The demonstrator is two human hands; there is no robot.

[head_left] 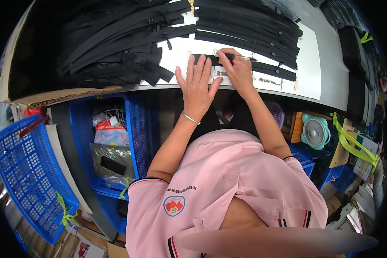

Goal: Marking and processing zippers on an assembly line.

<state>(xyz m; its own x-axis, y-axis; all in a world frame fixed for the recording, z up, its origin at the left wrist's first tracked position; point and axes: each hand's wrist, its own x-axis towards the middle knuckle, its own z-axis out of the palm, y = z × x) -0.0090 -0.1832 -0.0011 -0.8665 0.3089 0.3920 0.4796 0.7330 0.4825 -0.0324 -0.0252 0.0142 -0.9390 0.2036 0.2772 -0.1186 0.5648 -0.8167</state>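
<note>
Pink shirt (232, 159) cloth fills the near side of the white board (309, 64), which lies on a grey table (336, 81). On the board, the left hand (198, 84) rests flat, fingers spread, on a black strip (268, 70); the right hand's (238, 73) fingers pinch a slim tool (245, 57). Left of it heap zippers (112, 56); below-right stands a fan (316, 131).

Pen-like tool (247, 58) in right fingers (228, 51) over black strip (214, 60)

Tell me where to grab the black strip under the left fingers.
Pinch the black strip by its right end, probably best from the right: it lies flat, the left hand lies over its left end, and the right hand, holding a pen-like tool, covers part of its middle.
</note>
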